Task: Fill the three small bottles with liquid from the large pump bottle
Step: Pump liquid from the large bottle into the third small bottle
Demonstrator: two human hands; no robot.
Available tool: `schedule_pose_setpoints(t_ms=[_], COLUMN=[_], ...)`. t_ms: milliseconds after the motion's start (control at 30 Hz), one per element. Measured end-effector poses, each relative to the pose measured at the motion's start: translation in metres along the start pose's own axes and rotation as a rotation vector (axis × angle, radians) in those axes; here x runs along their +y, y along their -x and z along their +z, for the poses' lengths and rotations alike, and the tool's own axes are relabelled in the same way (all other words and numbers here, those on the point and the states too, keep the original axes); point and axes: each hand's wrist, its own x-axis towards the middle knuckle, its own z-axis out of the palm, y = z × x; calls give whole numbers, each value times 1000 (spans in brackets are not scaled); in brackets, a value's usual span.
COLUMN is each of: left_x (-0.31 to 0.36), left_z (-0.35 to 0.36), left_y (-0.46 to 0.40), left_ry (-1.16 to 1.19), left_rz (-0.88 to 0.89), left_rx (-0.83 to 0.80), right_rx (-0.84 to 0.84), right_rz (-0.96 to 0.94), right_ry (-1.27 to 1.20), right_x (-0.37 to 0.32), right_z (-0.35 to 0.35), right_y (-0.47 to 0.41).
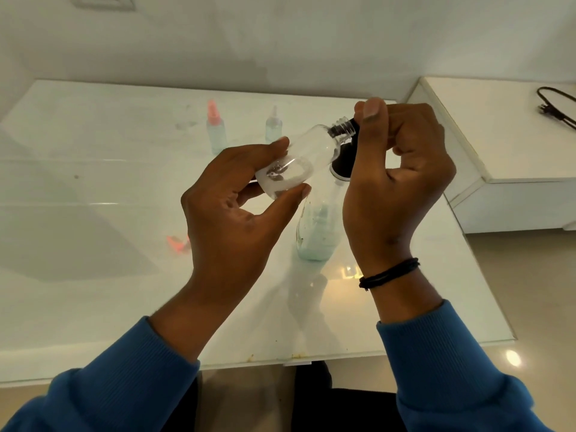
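Our left hand [237, 194] grips a small clear plastic bottle [299, 157], tilted; our right hand [402, 169] pinches the black pump nozzle [352, 124] at its threaded neck.

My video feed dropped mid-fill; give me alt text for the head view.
The left hand holds a small clear plastic bottle tilted, its open neck at the black pump nozzle gripped by the right hand atop the large clear pump bottle. Two small capped bottles stand behind on the white glass table.

Pump bottle [314, 232] top behind right hand [402, 182].
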Motion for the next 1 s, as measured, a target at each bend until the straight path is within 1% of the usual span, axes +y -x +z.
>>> schedule_pose_setpoints(t_ms=[167, 433, 567, 1000], left_x=[-2, 0, -2, -1], left_z=[0, 0, -1, -1], left_y=[0, 0, 0, 1], left_ry=[-13, -12, -20, 13], left_rz=[-1, 12, 9, 6], left_rx=[5, -1, 5, 1], right_rx=[4, 16, 12, 5], right_rz=[4, -20, -3, 10], right_ry=[-30, 10, -21, -7], right_x=[0, -1, 1, -2], right_z=[3, 2, 3, 0], right_y=[5, 3, 7, 4])
